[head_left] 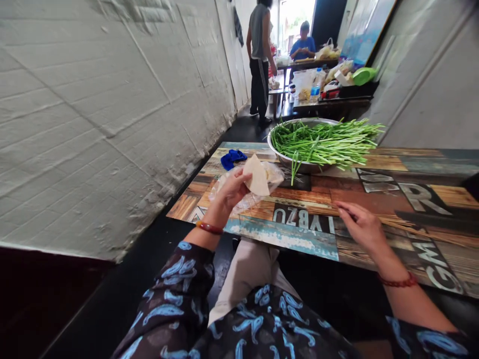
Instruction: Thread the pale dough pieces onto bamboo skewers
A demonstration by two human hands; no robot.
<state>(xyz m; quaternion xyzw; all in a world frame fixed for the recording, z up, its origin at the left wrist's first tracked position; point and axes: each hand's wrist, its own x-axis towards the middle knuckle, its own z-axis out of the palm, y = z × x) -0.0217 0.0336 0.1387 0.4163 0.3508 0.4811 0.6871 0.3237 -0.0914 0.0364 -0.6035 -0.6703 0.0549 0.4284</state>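
Note:
In my left hand [234,188] is a pale, fan-shaped thin sheet [256,175], pinched by thumb and fingers and held up over the table. It looks like tofu skin or flatbread; I cannot tell which. Behind and beneath it lies a clear plastic bag [275,174] with something pale inside. My right hand [361,224] is over the thin bamboo skewers [396,223] on the tabletop, its thumb and fingertips closed at them. How many skewers those fingers grip is hidden. The skewers spread to the right past the hand.
A metal bowl [276,149] heaped with long green stalks stands at the table's [318,249] far side. A blue cloth-like item [232,158] lies by the far left edge. Beyond, a cluttered table holds a water bottle [316,86]. One person [259,45] stands; another [303,46] sits farther back.

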